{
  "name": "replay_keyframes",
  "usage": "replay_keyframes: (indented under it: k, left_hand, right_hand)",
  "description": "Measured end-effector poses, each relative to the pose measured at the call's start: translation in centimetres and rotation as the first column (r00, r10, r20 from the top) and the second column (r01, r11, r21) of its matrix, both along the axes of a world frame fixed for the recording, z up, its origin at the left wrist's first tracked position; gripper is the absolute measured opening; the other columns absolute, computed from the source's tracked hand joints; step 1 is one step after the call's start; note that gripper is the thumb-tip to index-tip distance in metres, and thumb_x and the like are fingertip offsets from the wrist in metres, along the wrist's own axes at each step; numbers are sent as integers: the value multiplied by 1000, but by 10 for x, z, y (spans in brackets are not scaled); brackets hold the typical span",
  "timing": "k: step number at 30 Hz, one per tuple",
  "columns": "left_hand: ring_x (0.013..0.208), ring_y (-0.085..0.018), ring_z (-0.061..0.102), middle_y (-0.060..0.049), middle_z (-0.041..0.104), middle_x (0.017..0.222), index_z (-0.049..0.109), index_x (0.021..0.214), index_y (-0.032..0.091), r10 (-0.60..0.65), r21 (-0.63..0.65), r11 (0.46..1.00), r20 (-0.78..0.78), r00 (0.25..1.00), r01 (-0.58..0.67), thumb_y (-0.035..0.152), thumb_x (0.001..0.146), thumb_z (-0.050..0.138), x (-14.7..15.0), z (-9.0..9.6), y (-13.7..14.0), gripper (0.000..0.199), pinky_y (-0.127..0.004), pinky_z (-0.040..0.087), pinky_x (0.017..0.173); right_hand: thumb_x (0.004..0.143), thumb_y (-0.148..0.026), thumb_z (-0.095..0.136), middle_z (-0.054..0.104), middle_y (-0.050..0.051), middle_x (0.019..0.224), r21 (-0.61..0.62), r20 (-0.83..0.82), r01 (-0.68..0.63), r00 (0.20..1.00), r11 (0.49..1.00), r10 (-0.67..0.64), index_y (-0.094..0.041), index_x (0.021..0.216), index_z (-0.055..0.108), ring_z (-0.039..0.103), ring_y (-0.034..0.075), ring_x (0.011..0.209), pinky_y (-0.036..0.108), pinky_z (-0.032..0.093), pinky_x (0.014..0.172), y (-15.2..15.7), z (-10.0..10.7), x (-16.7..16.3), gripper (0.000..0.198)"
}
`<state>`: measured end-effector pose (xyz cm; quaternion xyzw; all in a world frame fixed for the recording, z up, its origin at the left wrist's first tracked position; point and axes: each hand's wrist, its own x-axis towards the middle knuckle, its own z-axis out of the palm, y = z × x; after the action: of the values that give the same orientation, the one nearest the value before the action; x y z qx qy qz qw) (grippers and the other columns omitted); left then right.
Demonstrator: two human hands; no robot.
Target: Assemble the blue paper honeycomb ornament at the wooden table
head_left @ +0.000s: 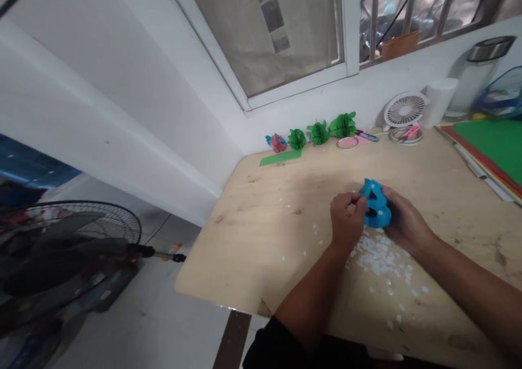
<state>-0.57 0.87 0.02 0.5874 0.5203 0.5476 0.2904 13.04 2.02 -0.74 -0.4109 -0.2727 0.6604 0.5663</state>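
Both hands are on a blue paper cutout [375, 216], rounded with two dark openings and small white squares stuck on its face. My left hand [346, 216] pinches its left edge between thumb and fingers. Around its right side curls my right hand [403, 216], its fingers partly hidden behind the paper. Just below the cutout, many small white paper bits [377, 254] are scattered on the wooden table [253, 238].
Along the wall stand a pink-and-blue paper figure [278, 143] and several green paper figures [320, 133], near a green strip [280, 158]. A cutter [367, 135], small white fan [405, 110] and coloured paper stack [493, 146] lie rightward. A floor fan [69, 254] stands left.
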Motion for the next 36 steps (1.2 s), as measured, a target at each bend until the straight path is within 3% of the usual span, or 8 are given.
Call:
replay_keyframes:
  k: [5,14,24,29,36]
  left_hand:
    - [92,-23,75,-5,81,88,78,81,22,68,126,991,-121,990,-52,23,91,75,0,1,-1,10,-43,55,99]
    - [84,-22,73,-1,79,80,74,77,25,150,250,965,-274,950,-80,19,86,83,2,4,-4,14,-44,52,100]
    - [86,-23,74,0,79,77,80,95,26,41,217,976,-268,963,19,24,80,90,4,14,-10,18,-44,51,100]
    - [89,-23,74,-1,81,82,81,94,26,4,198,979,-215,977,39,19,82,86,3,16,-9,15,-44,53,100]
    - [89,-22,76,0,81,80,83,91,26,-37,81,995,-197,980,53,19,79,89,3,16,-4,16,-43,57,101]
  right_hand:
    - [74,-54,86,82,2,100,-14,-8,-4,1000,1000,4,-30,99,81,75,26,98,36,63,83,1,0,0,35]
    - [77,-53,85,82,3,103,2,-11,-28,1000,1000,28,-30,102,81,76,25,100,36,63,87,2,-3,3,35]
    - [76,-55,85,82,2,98,-46,-25,-33,999,998,32,-30,99,81,76,26,95,37,64,87,0,1,4,34]
    - [79,-52,83,82,1,94,-21,-44,-15,999,1000,15,-31,92,79,77,26,90,39,64,85,0,4,2,26]
    - [79,-52,83,82,1,95,-16,-44,-34,998,999,33,-29,98,80,77,24,89,35,65,83,3,-2,5,30]
